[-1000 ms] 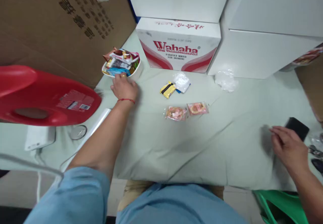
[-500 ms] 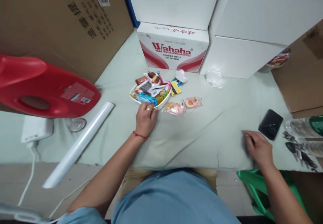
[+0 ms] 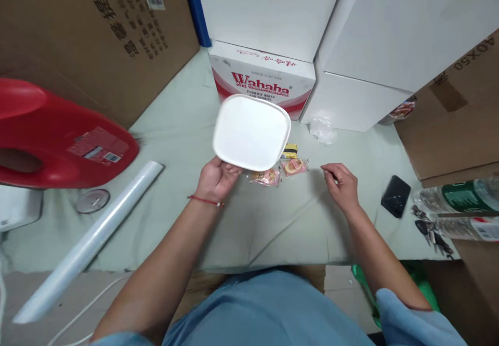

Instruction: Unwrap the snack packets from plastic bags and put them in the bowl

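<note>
My left hand (image 3: 219, 180), palm turned up, grips the near edge of a white plastic container (image 3: 252, 132). The container is tipped up, with a plain, flat white face towards me. Any snacks in or behind it are hidden. Just below its edge lie two clear-wrapped pink snack packets (image 3: 266, 178), and a yellow packet (image 3: 289, 151) shows beside it. My right hand (image 3: 342, 184) is held to the right of the packets, fingers curled and thumb pressed in. Whether it holds anything is hidden.
Behind the container stands a Wahaha water carton (image 3: 261, 81). A crumpled clear plastic bag (image 3: 323, 130) lies near white boxes (image 3: 358, 99). At right are a black phone-like object (image 3: 395, 196), keys (image 3: 432, 234) and water bottles (image 3: 465, 195). Left are a red jug (image 3: 93, 148) and a white roll (image 3: 91, 242).
My left hand has tipped the white container up, so its snacks no longer show. My right hand has moved left, away from the black object. The whole view has shifted slightly.
</note>
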Demonstrator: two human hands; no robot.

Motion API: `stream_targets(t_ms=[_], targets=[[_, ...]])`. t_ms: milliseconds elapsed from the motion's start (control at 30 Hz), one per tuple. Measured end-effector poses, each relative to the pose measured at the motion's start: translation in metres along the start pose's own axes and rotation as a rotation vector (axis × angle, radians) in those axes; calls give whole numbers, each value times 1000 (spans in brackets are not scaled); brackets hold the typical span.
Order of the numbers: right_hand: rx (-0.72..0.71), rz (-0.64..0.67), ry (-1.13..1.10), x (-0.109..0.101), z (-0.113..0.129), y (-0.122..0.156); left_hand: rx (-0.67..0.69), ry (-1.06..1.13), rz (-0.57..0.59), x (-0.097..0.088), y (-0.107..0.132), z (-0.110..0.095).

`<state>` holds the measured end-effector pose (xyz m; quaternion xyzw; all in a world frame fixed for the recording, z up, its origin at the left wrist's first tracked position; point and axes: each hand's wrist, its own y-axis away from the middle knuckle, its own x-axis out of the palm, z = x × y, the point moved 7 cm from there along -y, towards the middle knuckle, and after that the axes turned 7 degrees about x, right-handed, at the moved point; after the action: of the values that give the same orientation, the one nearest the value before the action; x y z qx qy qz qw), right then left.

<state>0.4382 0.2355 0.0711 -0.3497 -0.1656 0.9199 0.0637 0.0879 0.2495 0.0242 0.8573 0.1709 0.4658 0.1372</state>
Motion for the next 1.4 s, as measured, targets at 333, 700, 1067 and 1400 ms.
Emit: stream_targets(t_ms=[333,700,1067,1400], targets=[[504,648,-899,54,45,103,-262,-71,-20,-75,100,80],[117,-48,507,-99,-30,38,-214,-377,-106,-62,52,49],[-32,247,480,32,21,-90,45,-1053,335,-89,121,45],[108,237,277,147,30,-182,395,-1381,517,-69,134,47]])
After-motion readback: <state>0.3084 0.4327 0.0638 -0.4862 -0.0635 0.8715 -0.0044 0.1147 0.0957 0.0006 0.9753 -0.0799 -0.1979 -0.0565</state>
